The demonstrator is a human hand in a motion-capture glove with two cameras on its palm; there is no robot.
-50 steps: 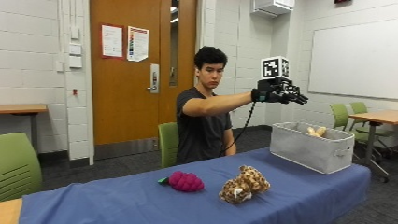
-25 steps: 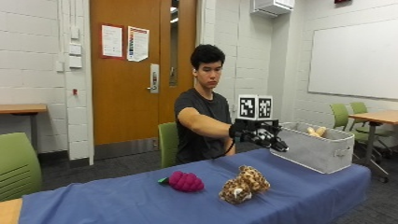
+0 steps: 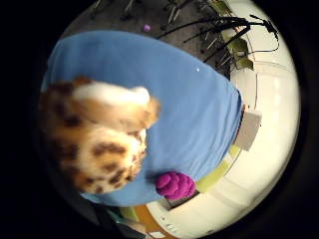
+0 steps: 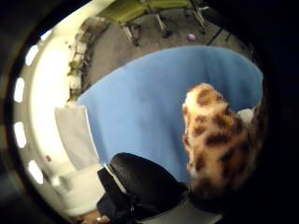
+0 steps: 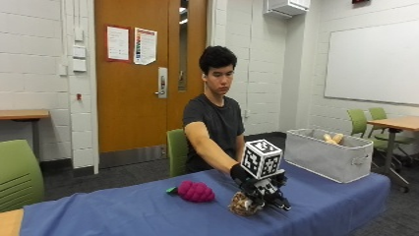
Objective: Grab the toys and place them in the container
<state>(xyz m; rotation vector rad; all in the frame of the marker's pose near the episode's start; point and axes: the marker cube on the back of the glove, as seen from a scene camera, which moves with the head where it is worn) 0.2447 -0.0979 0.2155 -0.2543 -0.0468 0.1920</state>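
A spotted leopard plush toy [image 5: 239, 206] lies on the blue tablecloth [image 5: 131, 211] near the front edge. My gloved right hand [image 5: 260, 191] is right on top of it, fingers [image 5: 276, 201] pointing down over its side, not visibly curled round it. The plush [image 3: 99, 139] fills much of both palm views [image 4: 219, 135], with the glove's thumb [image 4: 145, 182] beside it. A pink knobbly toy [image 5: 194, 191] with a green tip lies on the cloth to the left, apart from the hand [image 3: 174, 184]. The grey container [image 5: 327, 158] stands at the table's right end [image 4: 72, 135], a tan toy [image 5: 331, 138] inside.
Green chairs [image 5: 175, 150] stand behind the table and another [image 5: 16, 172] at the far left. A wooden table [image 5: 399, 123] with more chairs is behind the container. Blue cloth lies bare between the plush and the container.
My hand has come down and leftward from high above the container to rest on the leopard plush. Both toys on the table have stayed where they were.
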